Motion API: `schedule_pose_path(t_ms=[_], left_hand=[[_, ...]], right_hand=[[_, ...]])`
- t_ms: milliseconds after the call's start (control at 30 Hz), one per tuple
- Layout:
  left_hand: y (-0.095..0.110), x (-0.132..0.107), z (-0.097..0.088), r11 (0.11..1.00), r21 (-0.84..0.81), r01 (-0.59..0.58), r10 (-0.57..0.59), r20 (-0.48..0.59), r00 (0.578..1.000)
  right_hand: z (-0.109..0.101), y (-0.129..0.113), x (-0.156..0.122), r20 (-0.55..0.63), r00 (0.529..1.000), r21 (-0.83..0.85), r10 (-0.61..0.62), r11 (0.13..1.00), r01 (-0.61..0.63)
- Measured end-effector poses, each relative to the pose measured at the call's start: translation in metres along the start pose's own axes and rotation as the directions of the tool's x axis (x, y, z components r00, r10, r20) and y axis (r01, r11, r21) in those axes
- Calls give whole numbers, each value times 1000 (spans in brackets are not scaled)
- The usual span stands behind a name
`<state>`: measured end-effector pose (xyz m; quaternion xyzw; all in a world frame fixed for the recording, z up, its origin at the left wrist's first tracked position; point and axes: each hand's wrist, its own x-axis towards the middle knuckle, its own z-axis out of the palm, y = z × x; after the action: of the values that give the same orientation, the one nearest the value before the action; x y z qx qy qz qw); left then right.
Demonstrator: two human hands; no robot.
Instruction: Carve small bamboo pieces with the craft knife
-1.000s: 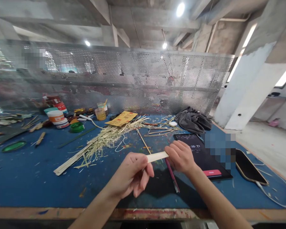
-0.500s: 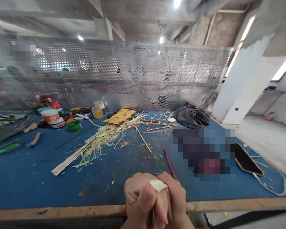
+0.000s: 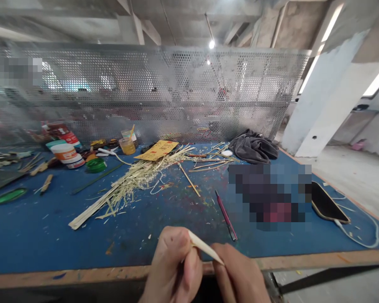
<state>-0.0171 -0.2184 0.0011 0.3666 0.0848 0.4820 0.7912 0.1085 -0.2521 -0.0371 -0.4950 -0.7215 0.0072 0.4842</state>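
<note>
A pale, curved strip (image 3: pixel 205 247), perhaps bamboo or a leaf sheath, runs between my hands above the table's front edge. My left hand (image 3: pixel 172 263) is closed on its wider upper end, with the thumb and curled fingers around it. At the lower, pointed end is my right hand (image 3: pixel 241 271), its fingers pressed together at the tip. Whether the right fingers pinch the tip or only touch it is partly hidden. Just beyond my hands a slim purple pen-like tool (image 3: pixel 225 215) lies on the blue tabletop (image 3: pixel 120 248).
A bundle of pale split strips (image 3: pixel 113 191) with shavings lies mid-table, under yellow sandpaper (image 3: pixel 159 150). Tubs (image 3: pixel 65 153), a green lid (image 3: pixel 11 196) and a cup (image 3: pixel 127 146) stand left. Right are a grey cloth (image 3: pixel 254 146) and a corded phone (image 3: pixel 328 204). Behind rises a perforated metal screen (image 3: pixel 164 92).
My hands were clasped together around the strip; now they have drawn apart, the right one moving right and down. More of the strip shows, and the purple tool is fully uncovered.
</note>
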Motion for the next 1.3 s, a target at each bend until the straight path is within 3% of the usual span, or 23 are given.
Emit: schedule_pose_path(t_ms=[100,200,333,533,733,867,933,1033,1133,1233,1300], left_hand=[[16,-10,-12,968,29,250,-251,38,967],[23,-19,-19,941,80,329,-331,11,944],[23,-23,-17,919,214,330,-331,-33,943],[24,-16,-13,793,409,452,-358,-287,888],[37,-15,-12,634,649,420,-285,-308,908],[41,-12,-11,401,846,351,-135,-324,936],[41,-9,-12,268,923,277,-21,-282,959],[40,-6,-17,161,973,165,72,-178,981],[32,-6,-18,101,991,89,172,-105,979],[14,-5,-16,77,997,8,233,-26,972],[2,-4,-15,89,996,-19,226,-1,974]], right_hand=[[-26,10,18,30,981,-174,-192,965,194],[-44,17,30,77,946,-222,-315,920,324],[-47,18,28,152,951,-87,-268,955,283],[-31,25,6,84,975,-117,-207,969,216],[-24,30,-4,117,973,-162,-199,963,216],[-23,28,0,174,948,-182,-268,937,299],[-25,27,3,189,938,-189,-291,927,325],[-29,24,9,209,935,-194,-288,925,328],[-30,15,13,201,956,-170,-213,954,248],[-20,2,11,202,978,-20,-53,998,59],[-7,-5,6,143,987,51,75,995,-83]])
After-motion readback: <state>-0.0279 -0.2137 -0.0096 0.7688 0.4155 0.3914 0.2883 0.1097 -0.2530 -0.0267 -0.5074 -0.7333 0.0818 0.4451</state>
